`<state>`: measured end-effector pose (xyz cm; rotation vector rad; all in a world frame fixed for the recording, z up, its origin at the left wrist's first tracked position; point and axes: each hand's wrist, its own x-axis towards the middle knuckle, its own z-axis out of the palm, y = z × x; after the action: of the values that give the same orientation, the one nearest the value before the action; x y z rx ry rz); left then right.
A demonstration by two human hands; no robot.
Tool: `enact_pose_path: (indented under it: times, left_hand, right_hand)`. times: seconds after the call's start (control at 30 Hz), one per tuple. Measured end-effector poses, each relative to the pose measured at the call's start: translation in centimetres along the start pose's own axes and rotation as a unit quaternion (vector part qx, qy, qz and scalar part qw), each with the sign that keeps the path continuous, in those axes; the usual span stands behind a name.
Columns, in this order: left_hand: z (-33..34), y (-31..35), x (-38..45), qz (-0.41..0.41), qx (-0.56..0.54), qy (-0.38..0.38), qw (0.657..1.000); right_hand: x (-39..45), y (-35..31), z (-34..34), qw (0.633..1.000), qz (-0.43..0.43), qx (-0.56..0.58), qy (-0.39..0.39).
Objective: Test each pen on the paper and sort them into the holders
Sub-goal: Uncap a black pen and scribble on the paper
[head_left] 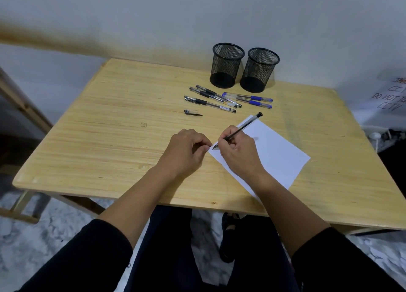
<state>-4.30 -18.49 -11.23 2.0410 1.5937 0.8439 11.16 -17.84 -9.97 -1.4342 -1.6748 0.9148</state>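
Note:
My right hand (236, 151) grips an uncapped black pen (246, 126), its tip touching the left corner of the white paper (276, 151). With curled fingers, my left hand (186, 149) presses down on that paper corner. The pen's loose cap (192, 112) lies on the wooden table (109, 120). Behind it lie three capped black pens (211, 104) and two blue pens (250, 100). Two black mesh holders stand at the back: the left one (227, 65) and the right one (259, 70), both looking empty.
The table stands against a pale wall. A wooden frame (19, 103) is off to the left. A handwritten sign (391, 96) and cables sit at the right edge. My legs and marble floor (44, 232) are below the near table edge.

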Motion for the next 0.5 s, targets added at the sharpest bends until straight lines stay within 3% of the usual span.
enact_pose_path:
  times: [0.5]
  left_hand:
    - [-0.03, 0.07, -0.02, -0.003, 0.009, -0.002, 1.0]
  right_hand:
    - [0.06, 0.03, 0.11, 1.0, 0.0, 0.0, 0.023]
